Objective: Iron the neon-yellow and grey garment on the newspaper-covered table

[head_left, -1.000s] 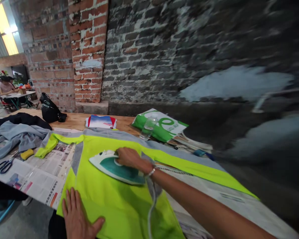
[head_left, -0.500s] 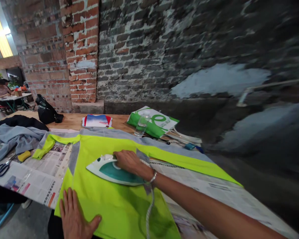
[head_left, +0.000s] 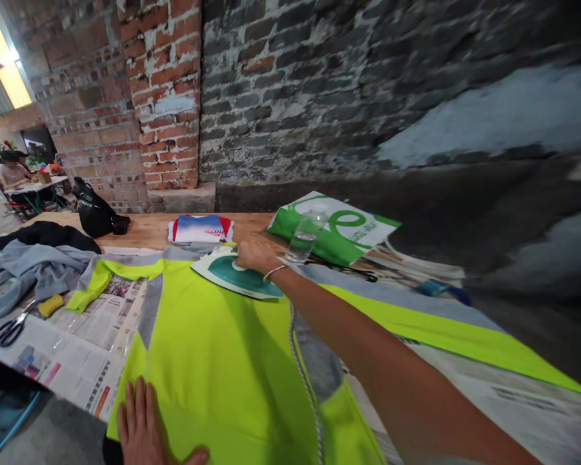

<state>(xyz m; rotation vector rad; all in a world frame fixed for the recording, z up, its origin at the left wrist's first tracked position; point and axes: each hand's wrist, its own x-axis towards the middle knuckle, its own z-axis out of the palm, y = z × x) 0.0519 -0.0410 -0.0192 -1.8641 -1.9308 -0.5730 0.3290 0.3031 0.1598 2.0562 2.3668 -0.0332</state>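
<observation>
A neon yellow and grey long-sleeved top (head_left: 213, 349) lies spread over newspaper on the table. My right hand (head_left: 257, 256) is wrapped round the handle of a white and teal clothes iron (head_left: 237, 276), which rests on the upper part of the top, its tip towards the left. From the iron a braided cord (head_left: 304, 371) runs down over the fabric. My left hand (head_left: 142, 426) lies flat on the near left edge of the top, fingers spread; its lower part is cut off by the frame.
Scissors (head_left: 10, 328) and a yellow object (head_left: 51, 305) lie on newspaper (head_left: 80, 361) at left, by a grey garment (head_left: 39, 271). Behind are a black bag (head_left: 97, 210), a folded cloth (head_left: 201, 229), a bottle (head_left: 306, 237) and a green-white bag (head_left: 348, 226). A person (head_left: 14, 169) sits far left.
My right hand has pushed the iron away from me, from the middle of the top up towards its far edge. The left hand stays flat on the fabric. The view has shifted slightly.
</observation>
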